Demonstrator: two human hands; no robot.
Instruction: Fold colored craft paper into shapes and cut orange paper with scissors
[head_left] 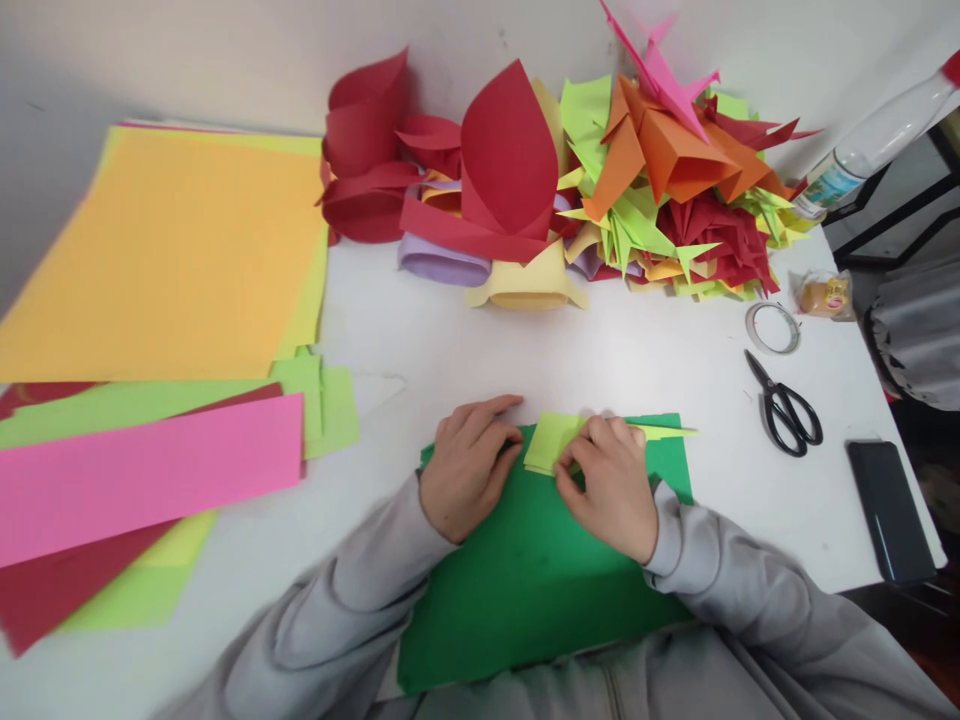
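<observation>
A small folded piece of yellow-green paper point(546, 440) lies on a dark green sheet point(555, 590) in front of me. A thin pointed strip of it sticks out on the right. My right hand point(611, 480) is closed on this folded paper, thumb and fingers pressed at its lower edge and covering its middle. Just left of it, my left hand point(472, 465) rests on the green sheet, fingers curled, thumb and a fingertip close together, one finger reaching forward. Nothing shows in that hand, and it is apart from the folded paper.
Large orange-yellow sheets point(165, 260) and a pink strip point(150, 465) lie left. Red rolled paper shapes point(510, 150) and a pile of folded paper point(675, 170) stand behind. Scissors point(787, 410), tape point(772, 328), a wrapped snack point(823, 295), a phone point(890, 510) and a bottle point(870, 140) are right.
</observation>
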